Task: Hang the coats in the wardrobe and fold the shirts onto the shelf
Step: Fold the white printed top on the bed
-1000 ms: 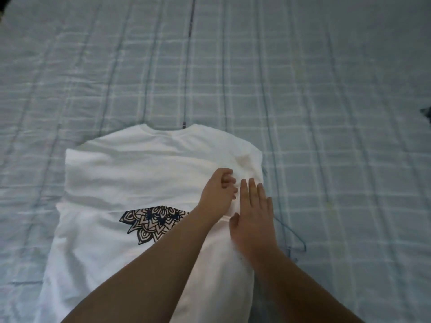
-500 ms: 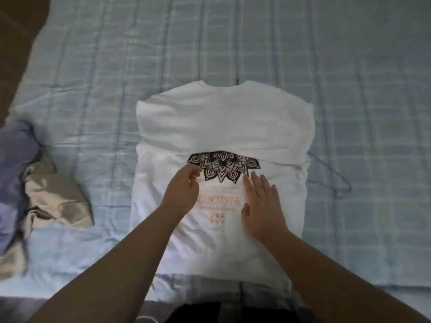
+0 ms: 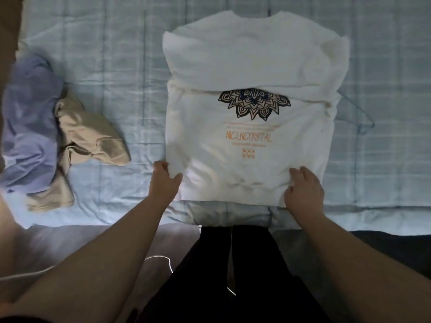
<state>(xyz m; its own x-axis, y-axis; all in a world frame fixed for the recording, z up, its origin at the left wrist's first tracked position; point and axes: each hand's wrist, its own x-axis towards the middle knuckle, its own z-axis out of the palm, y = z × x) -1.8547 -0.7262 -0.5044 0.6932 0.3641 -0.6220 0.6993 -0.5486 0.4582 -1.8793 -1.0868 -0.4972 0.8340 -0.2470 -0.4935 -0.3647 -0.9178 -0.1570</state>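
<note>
Head view: a white shirt [image 3: 251, 94] lies flat on a bed [image 3: 105, 54] covered in a pale blue checked sheet, its sleeves folded inward so it forms a tall rectangle with the collar at the far end. A dark mandala print [image 3: 254, 104] and lines of orange lettering [image 3: 248, 137] show on the upper face, beyond both hands and between them.

The left hand [image 3: 164, 181] grips the shirt's near left corner: the thumb lies on top of the cloth and the fingers [image 3: 161, 167] curl round its edge. The right hand [image 3: 304, 190] holds the near right corner, thumb pressed on the hem and fingers [image 3: 300, 173] bent onto the fabric; whether they reach under the cloth cannot be told. The near hem runs straight between the two hands, just at the bed's front edge.

Well to the left of the left hand's fingers lies a crumpled lavender garment [image 3: 30, 124], with a beige garment [image 3: 93, 138] bunched against its right side. Beyond and to the right of the right hand's fingers, a thin blue wire hanger [image 3: 359, 120] pokes out from under the shirt. Below the hands, near the viewer, dark trousers [image 3: 233, 276] and a white cable [image 3: 163, 258] show.
</note>
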